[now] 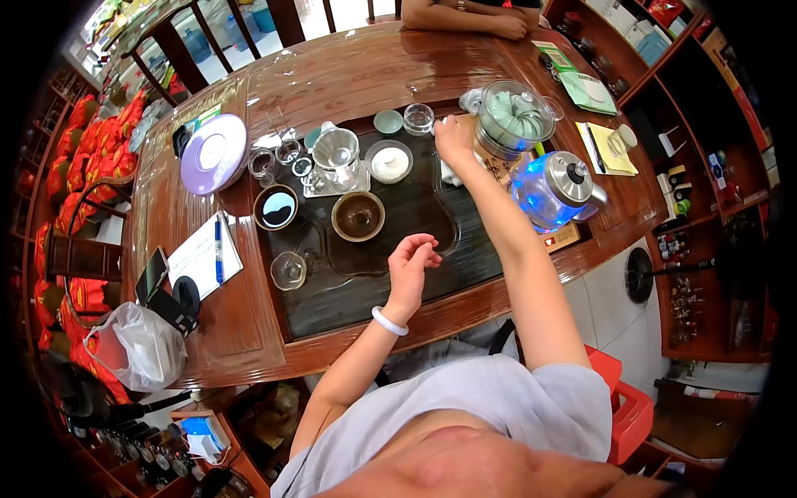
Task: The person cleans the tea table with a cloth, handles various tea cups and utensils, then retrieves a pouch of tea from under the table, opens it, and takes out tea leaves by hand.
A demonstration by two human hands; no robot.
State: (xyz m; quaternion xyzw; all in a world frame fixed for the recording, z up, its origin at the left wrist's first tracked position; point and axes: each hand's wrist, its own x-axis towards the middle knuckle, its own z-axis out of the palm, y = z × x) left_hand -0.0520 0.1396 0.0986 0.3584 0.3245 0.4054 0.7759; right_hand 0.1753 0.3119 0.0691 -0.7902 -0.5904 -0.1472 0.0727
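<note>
Well, the right hand (453, 138) at upper centre (whether its fingers gripped anything, I couldn't tell) was just right of the small glass cup (418, 119), nearer than the left hand (413, 264), loosely curled, empty, mid-frame.

Fisheye view, bright. Blue light glows inside the glass kettle (541, 192); well left of it, pale glare streaks the varnished tabletop (344, 70). Shelving (751, 202) right of the kettle curves toward black edges; red packages (87, 162) far left of it appear slightly blurred.
</note>
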